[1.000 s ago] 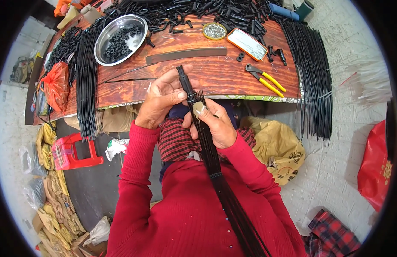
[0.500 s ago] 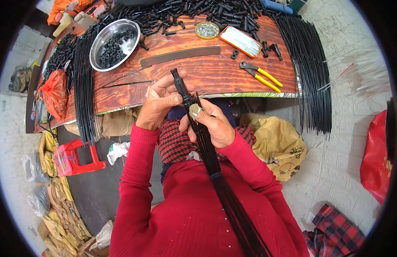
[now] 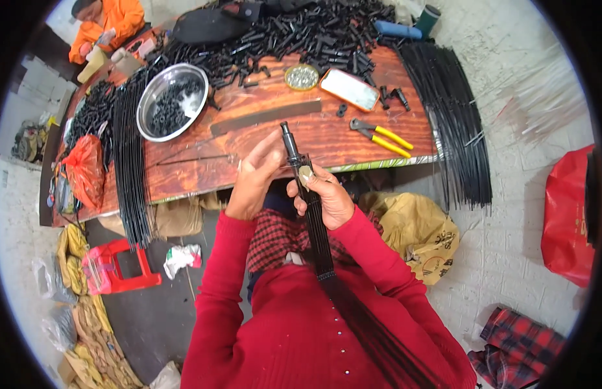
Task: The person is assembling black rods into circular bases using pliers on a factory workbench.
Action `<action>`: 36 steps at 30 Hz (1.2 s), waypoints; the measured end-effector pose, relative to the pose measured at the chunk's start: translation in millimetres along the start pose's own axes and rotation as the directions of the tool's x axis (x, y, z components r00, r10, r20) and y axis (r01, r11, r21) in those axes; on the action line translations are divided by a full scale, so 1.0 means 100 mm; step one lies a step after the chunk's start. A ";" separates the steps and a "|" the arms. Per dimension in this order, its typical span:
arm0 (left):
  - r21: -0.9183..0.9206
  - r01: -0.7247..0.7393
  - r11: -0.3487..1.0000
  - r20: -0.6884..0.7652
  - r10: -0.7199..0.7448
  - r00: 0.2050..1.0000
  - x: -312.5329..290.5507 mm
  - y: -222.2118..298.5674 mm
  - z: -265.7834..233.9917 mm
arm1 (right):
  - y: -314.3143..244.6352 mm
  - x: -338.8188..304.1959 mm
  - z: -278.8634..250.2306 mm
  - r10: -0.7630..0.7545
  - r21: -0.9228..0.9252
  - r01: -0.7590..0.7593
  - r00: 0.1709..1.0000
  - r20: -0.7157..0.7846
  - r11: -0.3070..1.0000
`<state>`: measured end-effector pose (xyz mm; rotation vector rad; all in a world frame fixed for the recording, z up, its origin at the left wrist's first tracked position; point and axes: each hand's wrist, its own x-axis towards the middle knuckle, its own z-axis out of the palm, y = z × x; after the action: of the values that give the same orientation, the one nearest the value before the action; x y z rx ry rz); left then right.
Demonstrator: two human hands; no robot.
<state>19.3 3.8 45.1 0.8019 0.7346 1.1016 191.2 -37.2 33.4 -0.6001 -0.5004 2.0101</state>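
My left hand (image 3: 252, 185) and right hand (image 3: 327, 194) both pinch the black rod bundle (image 3: 314, 207), fingers clamped just below its cap (image 3: 287, 133). What looks like a small metal piece sits under my right thumb; I think a loosened pinch could drop it.

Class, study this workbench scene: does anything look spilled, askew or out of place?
Yes. Small black tubular parts lie in a loose heap across the table's far edge, not in the steel bowl, and a few strays sit near the yellow-handled pliers.

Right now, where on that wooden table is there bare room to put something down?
Bare wood lies along the near edge of the table, between the metal bowl and the yellow-handled pliers. The far side is crowded with small black parts, and black rod bundles cover both ends.
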 end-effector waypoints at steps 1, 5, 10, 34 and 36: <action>0.000 -0.016 1.000 0.017 0.016 1.000 -0.02 0.04 0.01 | -0.05 0.03 0.00 -0.024 0.004 0.024 0.999 -0.040 1.000; 0.134 -0.277 0.951 0.146 0.258 0.955 -0.30 0.28 0.04 | -0.37 0.27 -0.16 -0.219 -0.152 0.197 0.966 -0.139 0.968; 0.336 -0.431 0.837 0.518 0.218 0.827 -0.67 0.40 0.46 | -0.57 0.58 0.11 -0.394 -0.429 0.261 0.883 -0.257 0.865; 0.754 -0.455 0.473 0.094 0.608 0.788 0.50 0.54 0.40 | -0.20 0.92 0.41 -0.850 -0.791 0.525 0.526 0.012 0.314; 0.604 -0.288 0.743 -0.021 0.376 0.926 0.46 0.65 0.45 | -0.21 0.84 0.43 -0.849 -0.795 0.510 0.529 -0.012 0.329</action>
<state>39.4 54.9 118.7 1.4483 1.1160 1.2741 143.4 42.2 61.9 -1.0491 -1.0760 0.6911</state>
